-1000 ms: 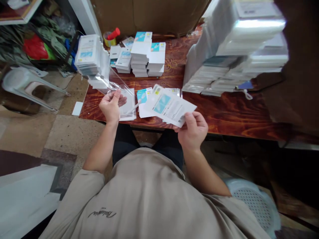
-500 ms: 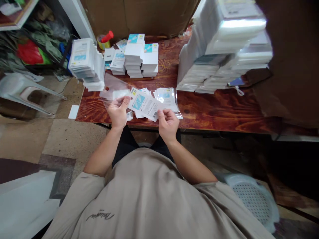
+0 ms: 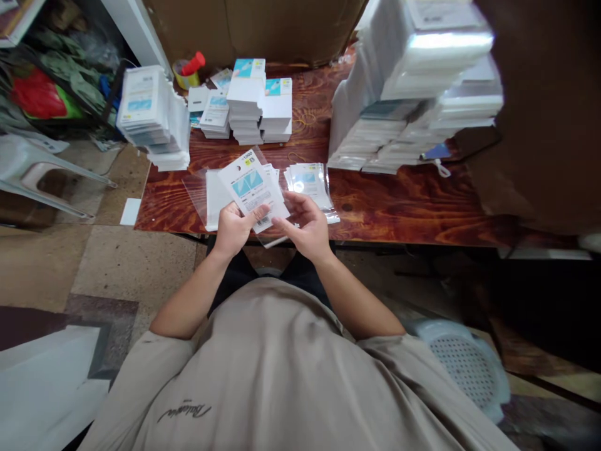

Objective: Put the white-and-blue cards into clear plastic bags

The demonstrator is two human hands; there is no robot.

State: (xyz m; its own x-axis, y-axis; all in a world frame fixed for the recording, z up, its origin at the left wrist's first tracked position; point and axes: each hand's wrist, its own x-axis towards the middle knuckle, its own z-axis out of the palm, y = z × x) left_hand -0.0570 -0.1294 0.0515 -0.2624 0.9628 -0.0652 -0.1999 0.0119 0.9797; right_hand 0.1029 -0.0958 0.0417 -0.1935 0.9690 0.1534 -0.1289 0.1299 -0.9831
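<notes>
The card (image 3: 246, 183) is above the near edge of the table (image 3: 375, 207), in the left hand (image 3: 235, 230), whose grip is clamped on its lower end, thumb across the print. Half a second ago it lay aslant between both hands, with the right hand (image 3: 305, 225) pinching its lower end; now it stands steeper, and the right hand's grip is apart, thumb at the card's lower right edge. A clear bag (image 3: 270, 239) shows around the card's edges; whether the card is inside, I cannot tell.

The table is reddish-brown wood with dark grain. Bagged cards (image 3: 307, 178) lie beyond the right hand, near a tall stack (image 3: 413, 81). Card piles (image 3: 246, 94) and a tape roll (image 3: 186, 79) stand toward the back, before brown cardboard (image 3: 263, 28). A white stool (image 3: 21, 156) stands left on the patchwork floor (image 3: 122, 257), and a pale, perforated seat (image 3: 464, 369) is at lower right.
</notes>
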